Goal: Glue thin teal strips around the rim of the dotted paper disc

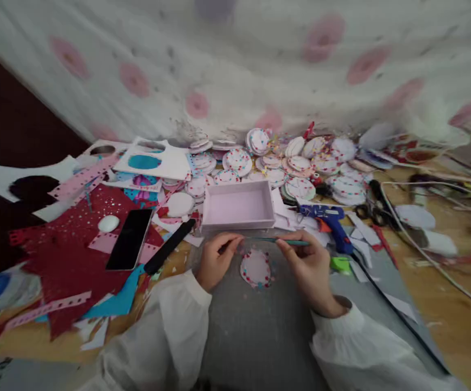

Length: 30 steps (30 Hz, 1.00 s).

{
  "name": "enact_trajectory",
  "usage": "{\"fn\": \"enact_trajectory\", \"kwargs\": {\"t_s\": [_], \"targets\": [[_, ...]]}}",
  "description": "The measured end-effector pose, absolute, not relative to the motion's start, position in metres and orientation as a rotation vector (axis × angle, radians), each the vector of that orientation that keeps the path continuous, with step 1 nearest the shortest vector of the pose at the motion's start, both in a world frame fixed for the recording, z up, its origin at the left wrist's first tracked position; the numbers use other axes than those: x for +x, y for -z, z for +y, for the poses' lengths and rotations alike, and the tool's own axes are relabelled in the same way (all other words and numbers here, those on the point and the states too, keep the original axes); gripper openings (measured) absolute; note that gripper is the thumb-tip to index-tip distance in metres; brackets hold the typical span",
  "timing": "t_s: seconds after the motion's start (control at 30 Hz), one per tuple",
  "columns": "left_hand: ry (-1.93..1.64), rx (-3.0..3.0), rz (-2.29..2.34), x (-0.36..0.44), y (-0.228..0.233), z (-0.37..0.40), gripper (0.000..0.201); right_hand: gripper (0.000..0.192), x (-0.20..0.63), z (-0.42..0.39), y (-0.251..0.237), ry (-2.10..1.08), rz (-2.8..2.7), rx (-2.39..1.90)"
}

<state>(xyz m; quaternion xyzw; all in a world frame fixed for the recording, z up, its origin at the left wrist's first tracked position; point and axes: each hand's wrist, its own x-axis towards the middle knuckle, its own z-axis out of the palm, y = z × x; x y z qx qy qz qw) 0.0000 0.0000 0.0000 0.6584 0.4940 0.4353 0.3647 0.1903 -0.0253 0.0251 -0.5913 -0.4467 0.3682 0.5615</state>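
Your right hand [306, 266] grips a slim teal tool [298, 242]; whether your left hand [217, 262] grasps anything, I cannot tell. The dot-edged pale disc [255, 267] lies on the grey mat [255, 336] between your forearms; steadying both wrists should help precision.

The tool [298, 243] in the right fingers [288, 254] looks like smooth plastic. Below them, the mat [255, 336] is matt; just beyond, the box [237, 206] looks like matt card. Left of them, the phone [128, 239] is smooth glass, the red sheet [84, 244] glittery. Right of them, the glue gun [328, 216] appears plastic, the table [455, 331] wood.
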Motion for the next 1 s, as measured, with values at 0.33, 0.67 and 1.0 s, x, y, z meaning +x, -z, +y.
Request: {"fn": "enact_trajectory", "kwargs": {"t_s": [0.33,0.67,1.0], "targets": [[-1.124,1.733,1.235,0.0010,-0.0027,-0.0012,0.016,0.020,0.1923,-0.0218,-0.0184,-0.870,-1.095,-1.326],[-1.130,1.725,1.222,0.0010,-0.0015,-0.0016,0.015,0.020,0.1946,-0.0225,-0.0214,-0.832,-1.030,-1.319],[-1.196,1.678,1.298,-0.0019,0.0030,0.0013,0.015,0.004,0.1908,-0.0311,-0.0237,-0.592,-1.162,-1.232]]}}
